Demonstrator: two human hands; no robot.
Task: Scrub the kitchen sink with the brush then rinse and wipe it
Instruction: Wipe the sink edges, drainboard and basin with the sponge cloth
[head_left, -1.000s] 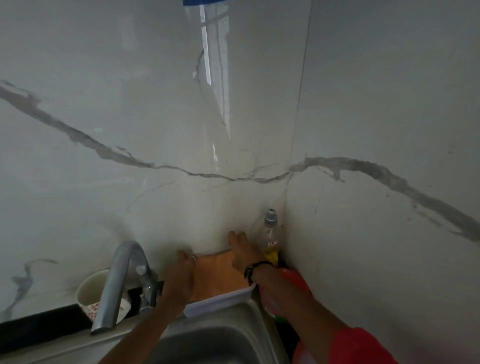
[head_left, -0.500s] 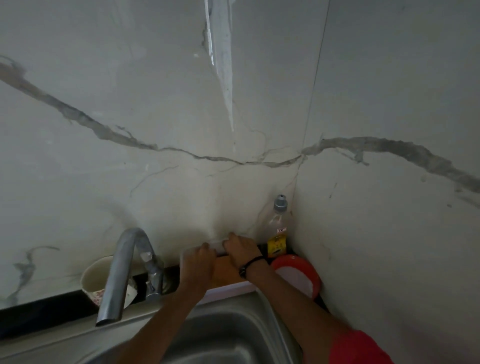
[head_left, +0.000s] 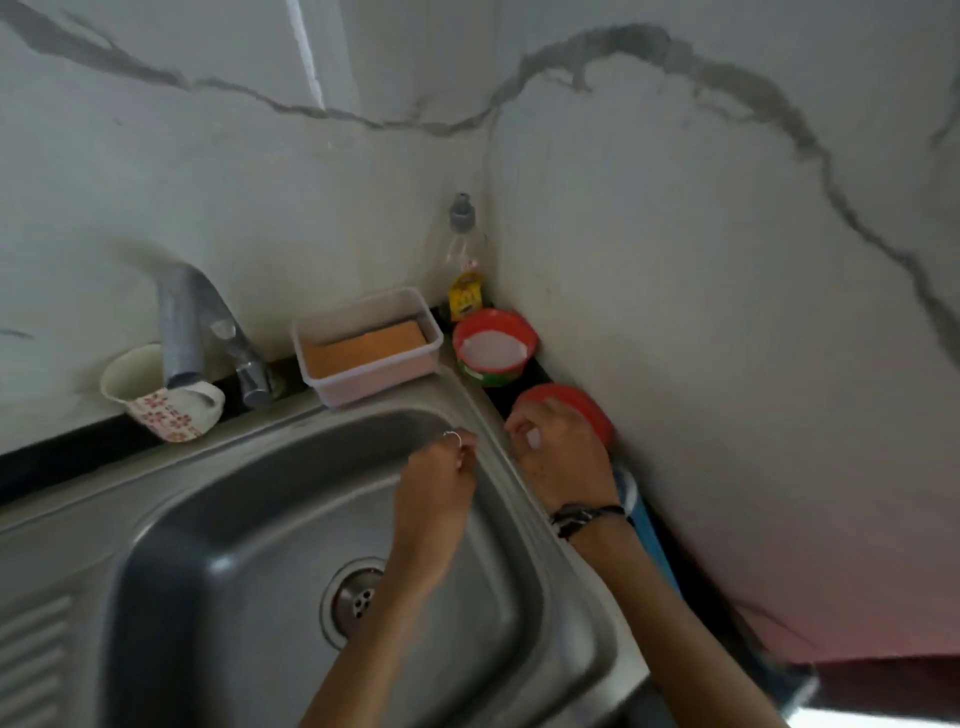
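The steel sink (head_left: 530, 530) fills the lower half of the view, its drain (head_left: 356, 597) near the middle and the grey faucet (head_left: 182, 322) at the back left. My left hand (head_left: 436, 488) hovers over the basin's back right corner, back upward and fingers curled under; what they hold is hidden. My right hand (head_left: 563, 460) lies on a red round container (head_left: 592, 413) beside the sink rim, fingers curled over its top, with a small white spot showing between them. A white tray (head_left: 358, 382) holding an orange sponge (head_left: 363, 345) sits behind the sink. No brush is visible.
A clear bottle with a grey cap (head_left: 465, 260) stands in the wall corner. A red and green bowl with white contents (head_left: 493, 345) is next to it. A flowered cup (head_left: 161, 400) sits behind the faucet. Something blue (head_left: 647, 525) lies under my right wrist. Marble walls close in behind and to the right.
Both hands have let go of the white tray at the back and come forward, the right one onto the red container. The view has tilted down onto the sink.
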